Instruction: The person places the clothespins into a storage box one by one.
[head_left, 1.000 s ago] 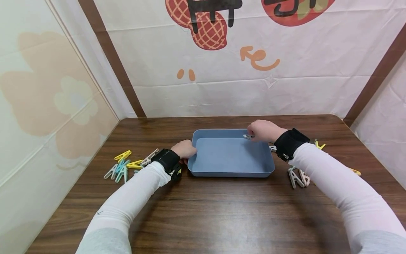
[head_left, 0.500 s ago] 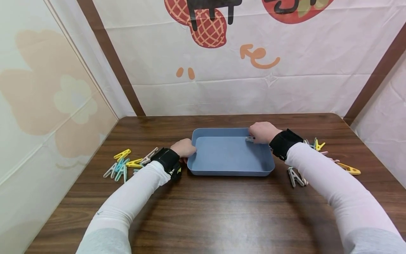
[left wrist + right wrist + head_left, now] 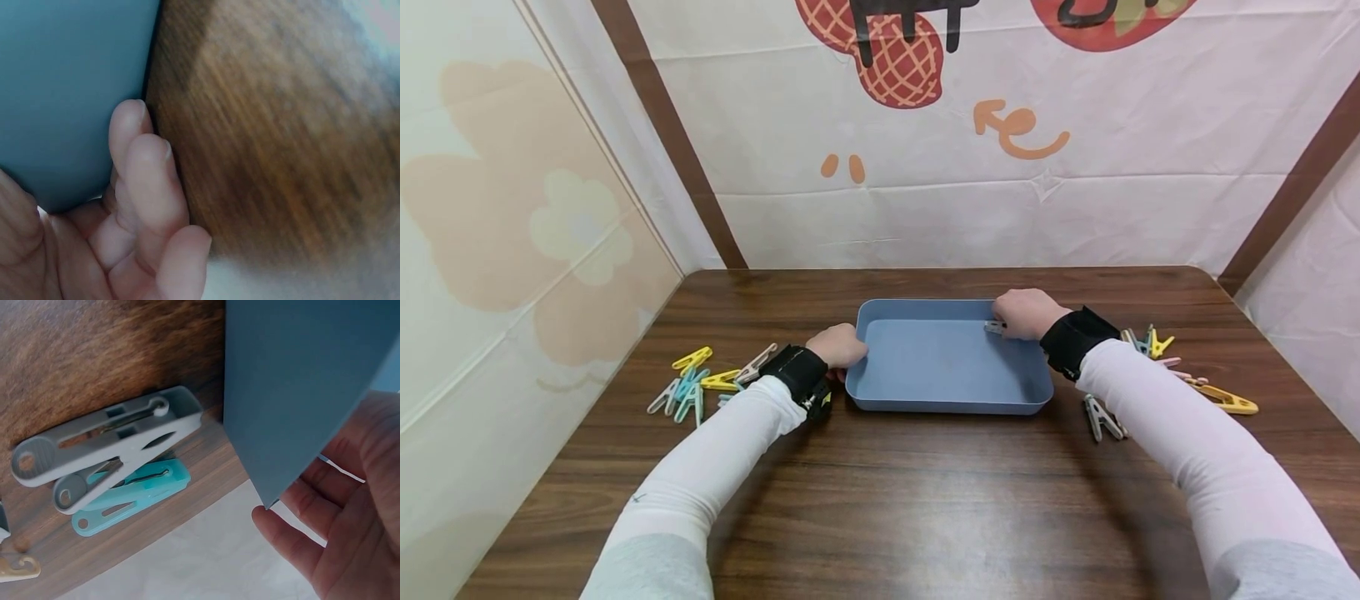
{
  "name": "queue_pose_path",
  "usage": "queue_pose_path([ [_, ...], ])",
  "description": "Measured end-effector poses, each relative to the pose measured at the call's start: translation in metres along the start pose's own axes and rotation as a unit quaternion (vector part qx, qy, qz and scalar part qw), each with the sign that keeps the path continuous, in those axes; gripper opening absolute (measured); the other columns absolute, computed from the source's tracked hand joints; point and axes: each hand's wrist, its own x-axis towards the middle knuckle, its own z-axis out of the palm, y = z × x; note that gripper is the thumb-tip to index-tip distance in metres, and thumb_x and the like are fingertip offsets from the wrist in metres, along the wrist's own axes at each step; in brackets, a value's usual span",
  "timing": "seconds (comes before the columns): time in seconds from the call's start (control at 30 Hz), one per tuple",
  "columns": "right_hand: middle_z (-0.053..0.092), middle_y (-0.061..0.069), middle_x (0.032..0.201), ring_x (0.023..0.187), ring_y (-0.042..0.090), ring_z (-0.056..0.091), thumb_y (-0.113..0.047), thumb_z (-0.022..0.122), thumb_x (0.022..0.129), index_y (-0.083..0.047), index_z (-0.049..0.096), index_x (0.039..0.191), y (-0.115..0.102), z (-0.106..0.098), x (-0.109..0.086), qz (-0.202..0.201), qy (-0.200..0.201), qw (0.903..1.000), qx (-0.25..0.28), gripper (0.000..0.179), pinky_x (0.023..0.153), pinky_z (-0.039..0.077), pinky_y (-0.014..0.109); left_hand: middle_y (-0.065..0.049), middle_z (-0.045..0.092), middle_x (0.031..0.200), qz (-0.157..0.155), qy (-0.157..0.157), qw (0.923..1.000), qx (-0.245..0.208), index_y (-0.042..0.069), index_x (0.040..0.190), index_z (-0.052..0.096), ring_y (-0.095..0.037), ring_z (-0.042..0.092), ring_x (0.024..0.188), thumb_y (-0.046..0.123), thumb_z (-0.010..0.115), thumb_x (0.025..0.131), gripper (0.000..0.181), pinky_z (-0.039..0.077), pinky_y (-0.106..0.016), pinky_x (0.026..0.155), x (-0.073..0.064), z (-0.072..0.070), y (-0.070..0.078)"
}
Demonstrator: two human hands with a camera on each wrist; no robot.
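A shallow blue-grey tray (image 3: 947, 407) lies on the wooden table. My left hand (image 3: 837, 346) grips its left side; in the left wrist view the fingers (image 3: 153, 181) curl against the outer wall. At the tray's far right corner, my right hand (image 3: 1030, 314) pinches a grey clothespin (image 3: 994, 327), which pokes out from the fingertips over the tray's inside. Most of that clothespin is hidden by the hand. The right wrist view has one finger (image 3: 281, 534) at the tray's outer corner, with a grey clothespin (image 3: 106, 440) and a turquoise one (image 3: 134, 497) on the table beside the wall.
Left of the tray lies a loose group of yellow, turquoise and pale clothespins (image 3: 689, 387). More lie to the right, including a yellow clothespin (image 3: 1228, 400) and grey ones (image 3: 1097, 417), partly behind the right sleeve. A printed white cloth (image 3: 880, 225) hangs behind the table (image 3: 910, 500).
My right hand has come slightly lower and right at the tray's far right corner with the clothespin, its forearm swinging left. The left hand keeps its grip on the tray.
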Motion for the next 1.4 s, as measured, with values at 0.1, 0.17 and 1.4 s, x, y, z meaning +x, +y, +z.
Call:
queue_pose_path([
  [0.1,0.045,0.000,0.065,0.060,0.017,0.041,-0.001,0.072,0.079,-0.010,0.052,0.068,0.000,0.001,-0.001,-0.003,0.002,1.0000,0.000,0.025,0.056,0.035,0.030,-0.012,0.065,0.064,-0.005,0.001,1.0000,0.002,0.000,0.093,0.062,-0.020,0.062,0.050,0.016,0.045,0.093,0.024,0.048,-0.031,0.045,0.000,0.000,0.000],
  [0.17,0.045,0.000,0.065,0.060,0.017,0.041,-0.002,0.072,0.080,-0.010,0.052,0.068,0.000,0.001,-0.001,-0.005,0.003,1.0000,0.002,0.024,0.056,0.035,0.030,-0.012,0.065,0.065,-0.007,0.000,1.0000,0.002,0.000,0.092,0.062,-0.020,0.062,0.051,0.016,0.045,0.093,0.023,0.048,-0.031,0.045,-0.001,0.000,0.000],
  [1.4,0.063,0.027,0.110,0.099,0.039,0.061,-0.017,0.068,0.089,0.010,0.056,0.118,0.063,-0.011,-0.046,0.112,-0.044,0.9876,0.100,0.041,0.084,0.047,0.053,-0.012,0.065,0.068,0.000,-0.007,1.0000,-0.003,-0.001,0.095,0.061,-0.020,0.062,0.053,0.015,0.045,0.093,0.024,0.049,-0.031,0.047,-0.007,-0.004,0.004],
])
